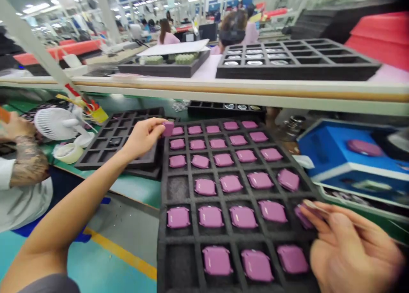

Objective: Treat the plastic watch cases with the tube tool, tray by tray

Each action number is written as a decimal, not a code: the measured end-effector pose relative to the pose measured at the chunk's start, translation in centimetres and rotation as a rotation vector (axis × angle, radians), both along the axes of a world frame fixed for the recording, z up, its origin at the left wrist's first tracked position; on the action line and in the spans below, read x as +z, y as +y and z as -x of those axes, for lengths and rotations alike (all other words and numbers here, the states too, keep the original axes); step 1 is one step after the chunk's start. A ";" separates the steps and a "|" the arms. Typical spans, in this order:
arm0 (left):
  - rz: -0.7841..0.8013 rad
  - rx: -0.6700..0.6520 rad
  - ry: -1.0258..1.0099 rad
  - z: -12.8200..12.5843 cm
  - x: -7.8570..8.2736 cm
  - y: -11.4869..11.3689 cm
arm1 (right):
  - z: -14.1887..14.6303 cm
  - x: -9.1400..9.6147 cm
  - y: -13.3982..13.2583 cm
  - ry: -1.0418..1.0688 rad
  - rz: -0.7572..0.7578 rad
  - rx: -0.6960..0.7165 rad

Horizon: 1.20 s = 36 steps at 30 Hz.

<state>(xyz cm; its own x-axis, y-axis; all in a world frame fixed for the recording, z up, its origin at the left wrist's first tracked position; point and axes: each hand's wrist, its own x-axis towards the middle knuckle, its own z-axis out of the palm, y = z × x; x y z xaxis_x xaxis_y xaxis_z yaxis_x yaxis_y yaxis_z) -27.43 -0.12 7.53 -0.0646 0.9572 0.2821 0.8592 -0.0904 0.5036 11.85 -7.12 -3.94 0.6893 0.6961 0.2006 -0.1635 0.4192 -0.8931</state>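
A black foam tray (pixel 192 199) with a grid of cells lies in front of me, most cells holding a flat purple part (pixel 210 216). My left hand (pixel 143 136) reaches to the tray's far left corner and pinches one purple part (pixel 168 128) between thumb and fingers. At the tray's right edge, low in the view, my right hand (pixel 348 246) is blurred; its fingers pinch a thin flat piece (pixel 315 206) beside another purple part (pixel 303 218).
An empty black tray (pixel 111 143) lies left of the full one. A small white fan (pixel 54 123) and a tape roll (pixel 67 152) stand farther left, by another person's arm (pixel 25 161). A blue machine (pixel 345 156) sits right. A shelf (pixel 223 90) with more trays runs overhead.
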 end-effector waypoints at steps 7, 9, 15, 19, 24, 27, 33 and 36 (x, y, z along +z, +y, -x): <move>0.347 -0.608 -0.524 -21.7 -1.5 -2.0 | -0.5 1.1 -0.6 0.017 -0.025 0.105; 0.411 -0.661 -0.590 -24.9 -2.6 -1.5 | -0.7 0.9 -0.5 0.030 -0.076 0.126; 0.421 -0.643 -0.588 -26.5 -4.4 -0.9 | -1.3 0.5 0.0 -0.014 -0.114 0.173; 0.418 -0.612 -0.612 -26.5 -4.4 -1.3 | -1.6 0.3 0.0 -0.052 -0.069 0.172; 0.393 -0.610 -0.579 -26.6 -4.4 -1.4 | -1.7 0.2 -0.1 -0.033 -0.057 0.172; 0.369 -0.601 -0.559 -26.6 -4.4 -1.4 | -1.6 0.2 -0.1 -0.025 -0.054 0.174; 0.342 -0.623 -0.563 -26.5 -4.3 -1.5 | -1.6 0.4 -0.1 -0.040 -0.031 0.167; 0.348 -0.631 -0.583 -26.5 -4.3 -1.5 | -1.6 0.4 -0.2 -0.037 -0.030 0.167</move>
<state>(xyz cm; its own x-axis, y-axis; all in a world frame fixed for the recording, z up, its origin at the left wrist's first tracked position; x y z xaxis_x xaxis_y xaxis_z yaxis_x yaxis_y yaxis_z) -0.91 -1.61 3.19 0.4562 0.8879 0.0592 0.3041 -0.2181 0.9273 13.44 -7.27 -3.56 0.5566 0.7933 0.2465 -0.1998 0.4159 -0.8872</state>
